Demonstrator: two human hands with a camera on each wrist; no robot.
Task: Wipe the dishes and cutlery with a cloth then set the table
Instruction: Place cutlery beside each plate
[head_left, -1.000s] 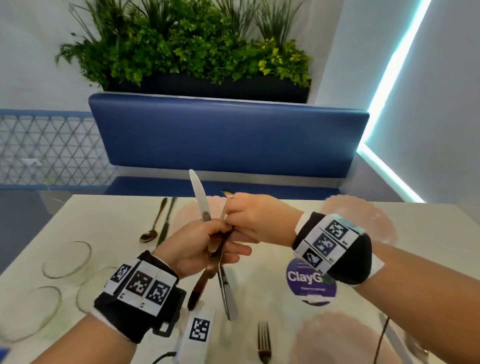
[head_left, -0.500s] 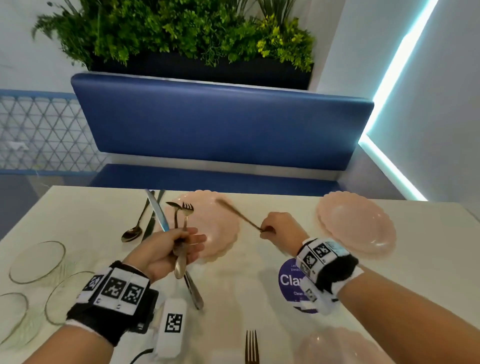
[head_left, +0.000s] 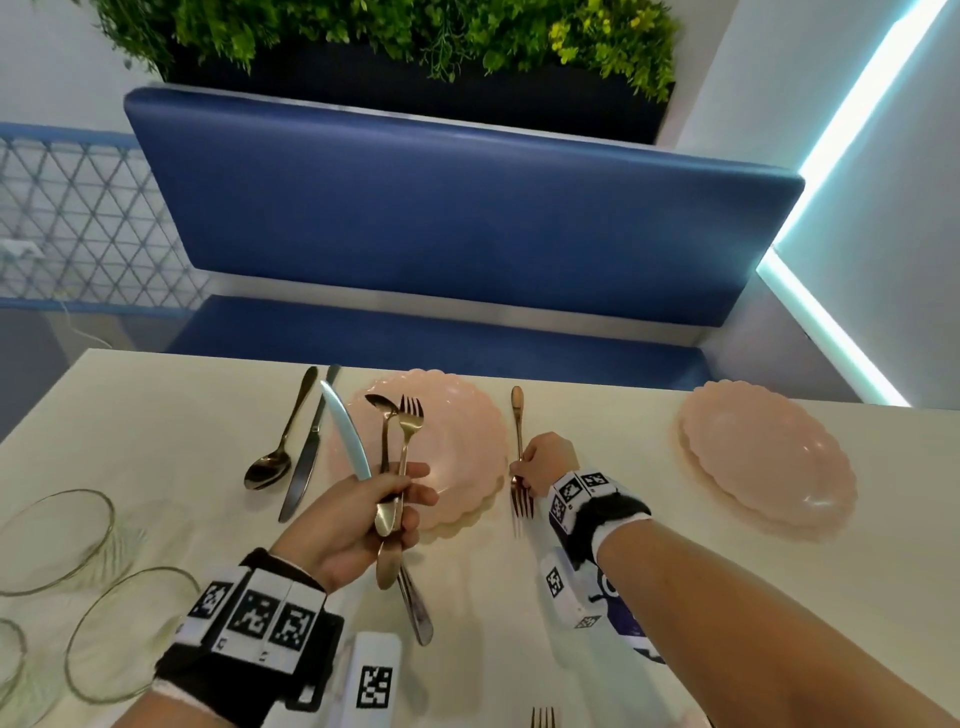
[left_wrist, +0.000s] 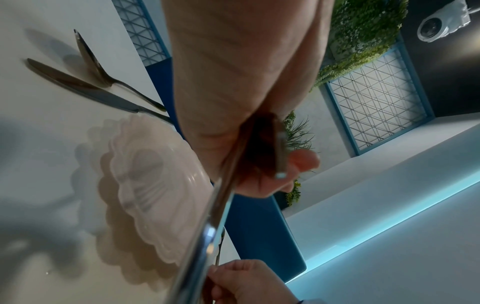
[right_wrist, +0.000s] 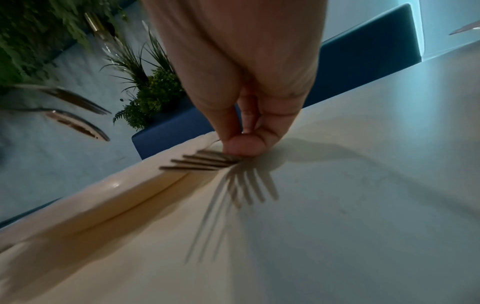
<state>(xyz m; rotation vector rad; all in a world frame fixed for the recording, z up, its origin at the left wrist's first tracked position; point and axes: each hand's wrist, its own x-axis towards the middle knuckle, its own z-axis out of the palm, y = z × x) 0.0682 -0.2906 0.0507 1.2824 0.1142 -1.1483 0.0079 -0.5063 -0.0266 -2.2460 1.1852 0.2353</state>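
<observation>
My left hand (head_left: 400, 501) grips a bundle of cutlery above the table: a knife (head_left: 344, 434), a spoon (head_left: 383, 415) and a fork (head_left: 410, 418), heads pointing away from me. In the left wrist view the bundle's handles (left_wrist: 217, 214) run out from under the palm. My right hand (head_left: 527, 467) pinches a copper fork (head_left: 518, 426) just right of the near pink plate (head_left: 457, 431). Its tines (right_wrist: 202, 162) point toward me and sit low over the table, beside the plate rim (right_wrist: 103, 195). A second pink plate (head_left: 763, 457) lies at the far right.
A spoon (head_left: 270, 465) and a knife (head_left: 306, 457) lie left of the near plate. Glass bowls (head_left: 130, 629) stand at the left edge. Another fork (head_left: 543, 717) lies at the near edge. A purple label (head_left: 626, 621) shows under my right forearm. A blue bench (head_left: 467, 218) runs behind the table.
My right hand pulled one fork out of the bundle in my left hand, carried it right past the near plate and lowered it beside the plate. My left hand sank slightly, still holding the remaining cutlery.
</observation>
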